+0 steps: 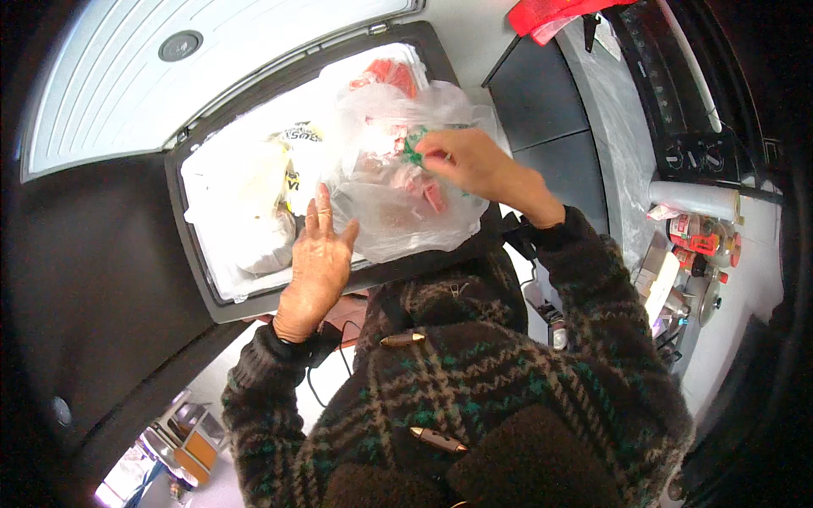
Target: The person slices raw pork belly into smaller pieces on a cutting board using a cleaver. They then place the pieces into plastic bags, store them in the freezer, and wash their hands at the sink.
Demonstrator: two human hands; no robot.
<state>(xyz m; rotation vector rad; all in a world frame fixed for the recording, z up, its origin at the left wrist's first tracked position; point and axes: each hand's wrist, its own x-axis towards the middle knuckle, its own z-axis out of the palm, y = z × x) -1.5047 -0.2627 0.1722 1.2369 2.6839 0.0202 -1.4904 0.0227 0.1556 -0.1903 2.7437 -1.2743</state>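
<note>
A chest freezer [184, 254] stands open before me, its inner walls coated with frost. Inside on the right lies a translucent plastic bag [381, 222] with pinkish-red contents, green print or wrapping showing near its middle. My right hand [473, 165] has its fingers pinched at that green part. My left hand [321, 263] rests with spread fingers at the bag's left edge, by the front rim. Left of it are a yellowish-white bag [270, 178] with black lettering and a pale wrapped bundle [270, 244]. A red item in plastic [384, 75] lies at the back.
The raised white freezer lid [254, 57] is behind the opening. Dark cabinets [540, 95] and a grey counter [619, 133] stand to the right, with a stove [692, 146], a plastic roll [695, 198] and several jars [695, 232]. A dark panel [95, 247] fills the left.
</note>
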